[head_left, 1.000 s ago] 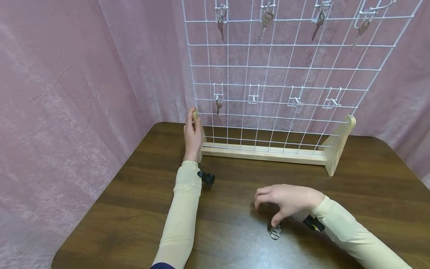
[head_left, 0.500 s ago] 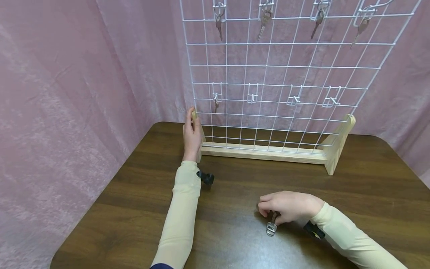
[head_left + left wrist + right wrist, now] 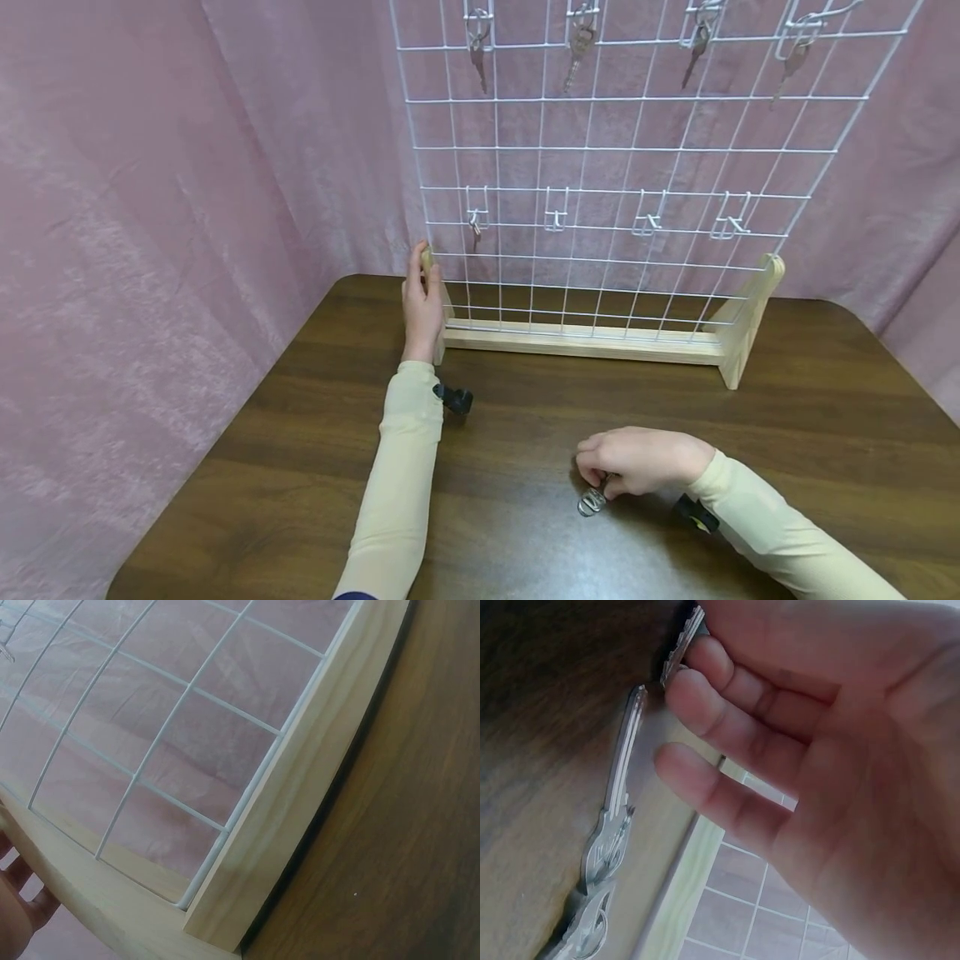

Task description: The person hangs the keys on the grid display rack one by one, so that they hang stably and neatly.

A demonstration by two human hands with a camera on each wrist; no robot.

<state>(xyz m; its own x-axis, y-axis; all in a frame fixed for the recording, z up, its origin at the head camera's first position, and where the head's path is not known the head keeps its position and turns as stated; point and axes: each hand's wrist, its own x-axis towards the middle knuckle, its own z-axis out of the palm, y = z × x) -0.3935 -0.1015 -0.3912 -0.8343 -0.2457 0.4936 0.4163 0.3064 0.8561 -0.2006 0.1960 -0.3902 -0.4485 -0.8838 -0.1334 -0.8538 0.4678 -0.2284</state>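
In the head view my left hand grips the left wooden upright of a wire grid rack, its fingers and thumb on either side of the wood. The left wrist view shows part of that hand beside the pale wood. Low over the table, my right hand has its fingers bent down near several keys. In the right wrist view, one key is pinched by the thumb and a fingertip. Another key lies just off the other fingertips. The thumb's tip is partly hidden.
Several keys on rings hang along the grid's upper hooks, such as this key. A lower-row hook at left bears a key; three bare hooks, including this white hook, follow to its right. Pink curtains surround the brown table.
My right hand has lowered to the keys and drawn its fingers together on one. The keys' ring end has swung slightly left. The left hand keeps its hold on the upright.
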